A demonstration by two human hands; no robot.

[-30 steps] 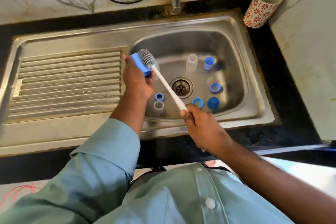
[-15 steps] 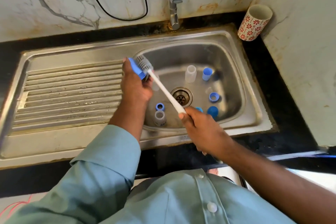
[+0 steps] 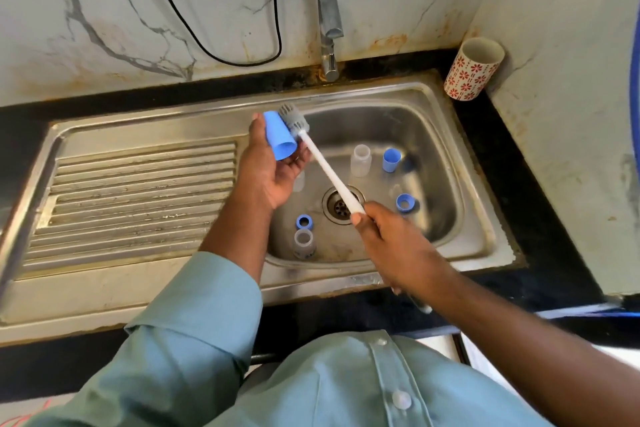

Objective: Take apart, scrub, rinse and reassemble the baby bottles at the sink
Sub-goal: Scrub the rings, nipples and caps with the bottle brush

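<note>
My left hand (image 3: 268,170) holds a blue bottle cap (image 3: 279,138) over the left rim of the sink basin (image 3: 446,156), its open end facing down toward me. My right hand (image 3: 388,243) grips the white handle of a bottle brush (image 3: 325,163); the grey bristle head (image 3: 293,118) lies against the cap's outer side. In the basin stand a clear bottle (image 3: 360,160), another blue cap (image 3: 391,160), a blue ring (image 3: 404,202), a second blue ring (image 3: 304,221) and a clear bottle (image 3: 304,243) at the front.
The tap (image 3: 329,24) rises behind the basin; no water runs. A ribbed draining board (image 3: 138,198) lies to the left. A red-flowered white cup (image 3: 472,69) leans in the back right corner. A black cable (image 3: 221,28) hangs on the marble wall.
The brush head has come out of the cap and now lies along its outer side. My left hand has turned palm up, tilting the cap's open end toward me. The view shifted down.
</note>
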